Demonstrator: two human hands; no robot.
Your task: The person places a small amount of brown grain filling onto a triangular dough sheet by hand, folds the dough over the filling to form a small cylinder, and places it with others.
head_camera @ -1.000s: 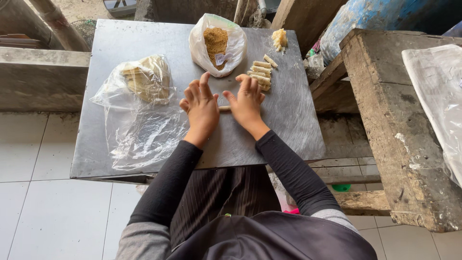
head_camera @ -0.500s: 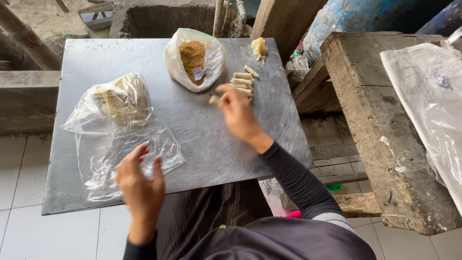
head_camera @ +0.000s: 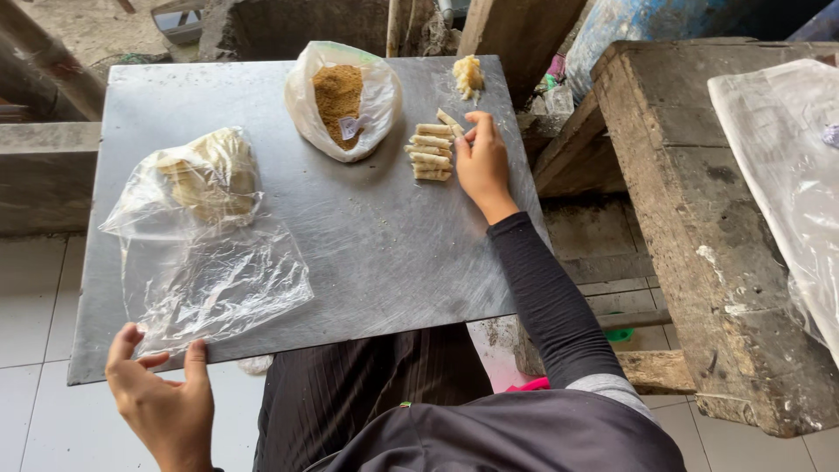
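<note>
Right hand (head_camera: 482,162) is up at the far right of the metal counter (head_camera: 384,245), sitting right against the little stack of rolled pastry sticks (head_camera: 432,149). The fingers (head_camera: 476,131) are loosely curled, tips touching the topmost stick, which lies tilted compared to the rest. Can't really tell if it's pinched or just being nudged. The sticks lie just left of that hand, long axes running roughly left-right, stacked like rungs going away from the person.

Left hand (head_camera: 162,398) is way off at the near left corner, fingers spread open, resting on the counter edge beside the flat clear plastic sheet (head_camera: 218,284), holding nothing. So the right hand is clearly the nearer one.

Also there: a bag of brown crumbs (head_camera: 341,100) just left of the sticks, a bag of pale wrappers (head_camera: 205,175) further left, and a small dough lump (head_camera: 468,76) at the far edge.
</note>
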